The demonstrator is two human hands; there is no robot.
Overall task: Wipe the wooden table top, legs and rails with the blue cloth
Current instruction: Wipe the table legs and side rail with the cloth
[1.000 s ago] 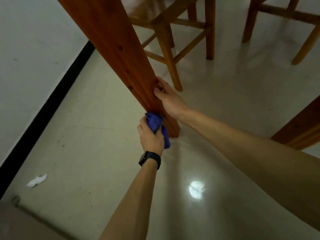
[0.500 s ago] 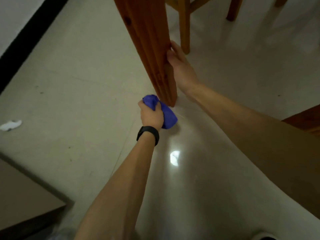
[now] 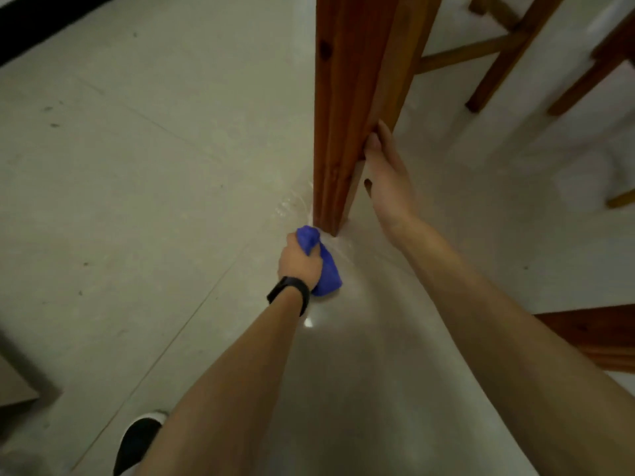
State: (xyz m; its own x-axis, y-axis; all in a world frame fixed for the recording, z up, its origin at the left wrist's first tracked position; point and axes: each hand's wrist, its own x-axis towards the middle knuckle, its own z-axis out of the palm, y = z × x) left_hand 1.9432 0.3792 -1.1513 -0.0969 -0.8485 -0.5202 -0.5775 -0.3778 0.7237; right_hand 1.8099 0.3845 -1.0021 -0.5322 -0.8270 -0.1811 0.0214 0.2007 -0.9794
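A thick reddish wooden table leg [image 3: 347, 108] stands upright on the pale floor, its foot near the frame's middle. My left hand [image 3: 298, 262], with a black band on the wrist, grips the bunched blue cloth [image 3: 324, 266] at the foot of the leg, low against the floor. My right hand [image 3: 386, 173] rests on the leg's right side just above the foot, thumb along the front edge and fingers behind the wood. Another piece of the same reddish wood [image 3: 598, 334] shows at the right edge.
Wooden chair legs and rungs [image 3: 494, 60] stand behind and right of the table leg. A dark baseboard [image 3: 41, 18] runs along the wall at top left. My dark shoe [image 3: 137, 441] is at the bottom left. A low block [image 3: 13, 386] sits at the left edge.
My left hand slid the cloth down the leg to its foot. My right hand moved lower along the leg's right side. The view tilted further down toward the floor.
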